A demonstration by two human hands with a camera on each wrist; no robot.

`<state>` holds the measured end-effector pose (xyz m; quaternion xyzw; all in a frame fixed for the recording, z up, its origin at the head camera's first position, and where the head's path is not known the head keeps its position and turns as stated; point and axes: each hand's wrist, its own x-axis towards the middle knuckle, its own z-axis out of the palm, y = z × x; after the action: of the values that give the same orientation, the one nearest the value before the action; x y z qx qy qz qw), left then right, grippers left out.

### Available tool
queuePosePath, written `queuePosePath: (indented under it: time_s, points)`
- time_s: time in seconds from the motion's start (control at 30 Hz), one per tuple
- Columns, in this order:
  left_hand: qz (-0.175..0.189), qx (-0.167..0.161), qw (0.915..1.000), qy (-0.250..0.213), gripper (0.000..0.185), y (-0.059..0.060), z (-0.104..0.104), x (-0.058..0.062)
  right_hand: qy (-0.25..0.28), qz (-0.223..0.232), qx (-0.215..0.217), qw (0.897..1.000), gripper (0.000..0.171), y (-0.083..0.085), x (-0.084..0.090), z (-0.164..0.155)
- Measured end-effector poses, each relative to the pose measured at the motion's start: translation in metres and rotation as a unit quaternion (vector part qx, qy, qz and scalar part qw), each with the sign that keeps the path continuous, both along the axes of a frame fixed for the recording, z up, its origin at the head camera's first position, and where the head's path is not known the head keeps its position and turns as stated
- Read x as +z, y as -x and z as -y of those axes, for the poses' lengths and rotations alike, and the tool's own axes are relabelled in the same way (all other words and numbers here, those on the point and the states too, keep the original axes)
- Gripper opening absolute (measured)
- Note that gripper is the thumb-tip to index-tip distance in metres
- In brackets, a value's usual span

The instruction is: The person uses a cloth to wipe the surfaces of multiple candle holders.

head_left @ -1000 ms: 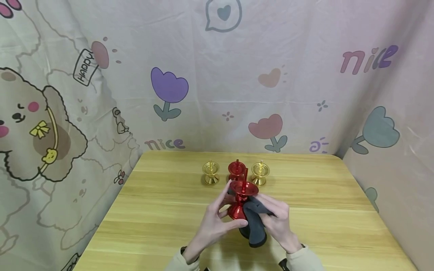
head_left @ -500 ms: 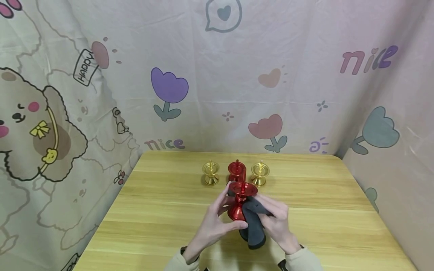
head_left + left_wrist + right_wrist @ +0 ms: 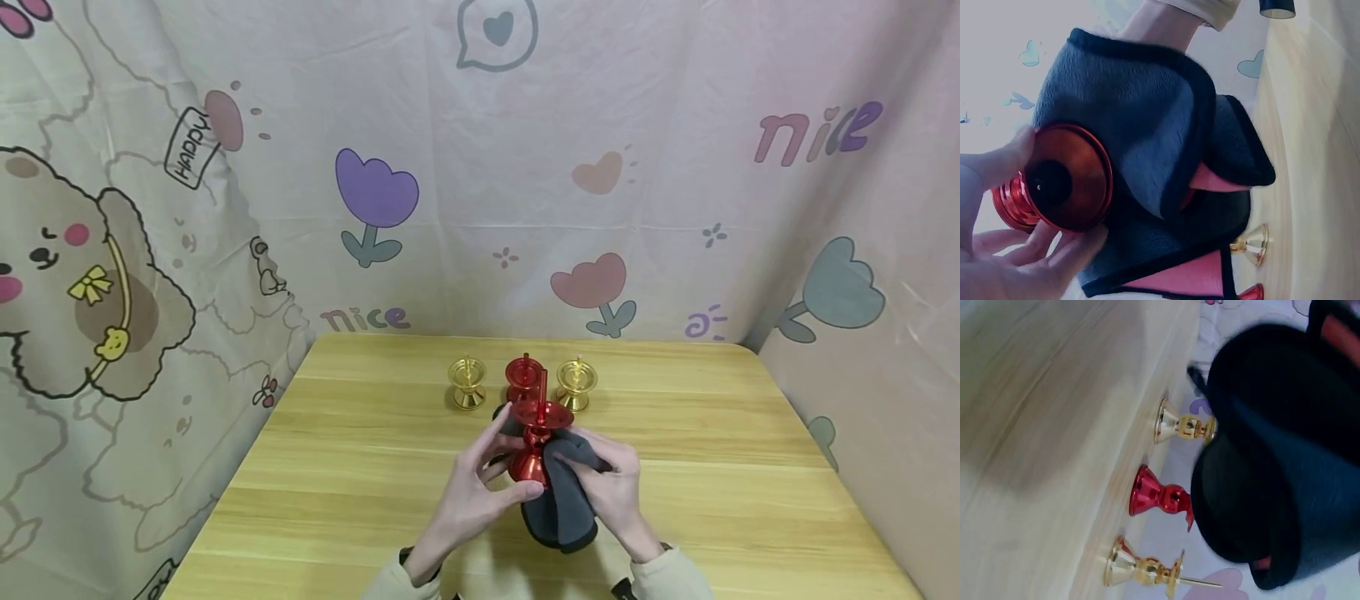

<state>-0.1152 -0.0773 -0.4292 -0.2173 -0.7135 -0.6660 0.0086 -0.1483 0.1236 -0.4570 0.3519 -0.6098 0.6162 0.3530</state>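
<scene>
A shiny red metal candle holder (image 3: pixel 542 415), with a wide dish and an upright spike, is raised over the table. My left hand (image 3: pixel 472 492) grips it by its flared base, thumb at the near side. In the left wrist view the hollow underside of that base (image 3: pixel 1088 153) faces the camera. My right hand (image 3: pixel 617 487) pinches a dark grey cloth (image 3: pixel 573 512) with black edging and presses it to the holder's right side. Pink backing (image 3: pixel 1191 275) shows on the folded cloth in the left wrist view. The right fingers are partly hidden by the cloth.
Behind the hands, a gold candle holder (image 3: pixel 468 385), a red candle holder (image 3: pixel 522 373) and another gold candle holder (image 3: pixel 576 382) stand in a row on the wooden table (image 3: pixel 360 467). A patterned cloth backdrop (image 3: pixel 480 167) hangs round the table's back and sides.
The grey cloth has shifted and folded differently round the holder, its lower part now spreading further left. The right fingers moved slightly with it; the left hand keeps its grip.
</scene>
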Motion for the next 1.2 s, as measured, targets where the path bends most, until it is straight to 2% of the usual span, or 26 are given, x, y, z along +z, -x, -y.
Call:
queuePosePath:
  time_s: [0.17,0.27,0.37,0.5,0.57,0.63,0.73,0.87,0.93,1.1,1.17,1.2]
  points:
    - [-0.061,0.006,0.9978,0.025,0.100,-0.0005,-0.0015,-0.0015,-0.031,-0.096,-0.039,0.994,0.019,0.0027,-0.0024,0.0010]
    - [-0.069,0.005,0.9972,0.027,0.106,-0.0002,-0.0018,-0.0023,-0.045,-0.115,-0.055,0.991,0.017,0.0024,-0.0024,0.0020]
    - [-0.070,-0.004,0.9974,0.015,0.104,0.0009,-0.0007,-0.0039,-0.033,-0.069,-0.024,0.997,0.022,0.0012,-0.0011,0.0014]
    - [-0.055,-0.048,0.9972,-0.016,0.097,0.0027,0.0019,-0.0046,-0.004,0.021,0.006,1.000,0.039,-0.0005,0.0016,-0.0011]
    - [-0.049,-0.059,0.9970,-0.010,0.095,0.0028,0.0027,-0.0034,-0.002,0.029,0.003,1.000,0.042,-0.0001,0.0023,-0.0020]
    - [-0.040,-0.059,0.9975,0.004,0.096,0.0025,0.0025,-0.0018,-0.001,0.006,0.012,1.000,0.039,0.0013,0.0016,-0.0018]
    - [-0.043,-0.042,0.9976,0.034,0.103,0.0022,0.0015,-0.0001,-0.012,-0.064,0.011,0.998,0.028,0.0040,-0.0005,-0.0002]
    - [-0.044,-0.026,0.9982,0.034,0.106,0.0022,0.0003,0.0000,-0.028,-0.125,-0.010,0.992,0.014,0.0046,-0.0013,0.0022]
    - [-0.030,-0.030,0.9990,0.013,0.102,0.0021,0.0006,-0.0001,-0.027,-0.114,0.000,0.993,0.015,0.0038,0.0002,0.0023]
    - [0.000,-0.055,0.9974,-0.046,0.097,0.0018,0.0027,-0.0010,-0.004,-0.007,0.032,0.999,0.038,0.0003,0.0038,-0.0002]
    - [0.001,-0.052,0.9974,-0.049,0.096,0.0010,0.0033,-0.0012,0.006,0.010,0.030,0.999,0.041,0.0003,0.0041,-0.0011]
    - [0.003,-0.051,0.9976,-0.047,0.095,0.0005,0.0032,-0.0011,0.008,0.003,0.029,1.000,0.039,0.0006,0.0040,-0.0014]
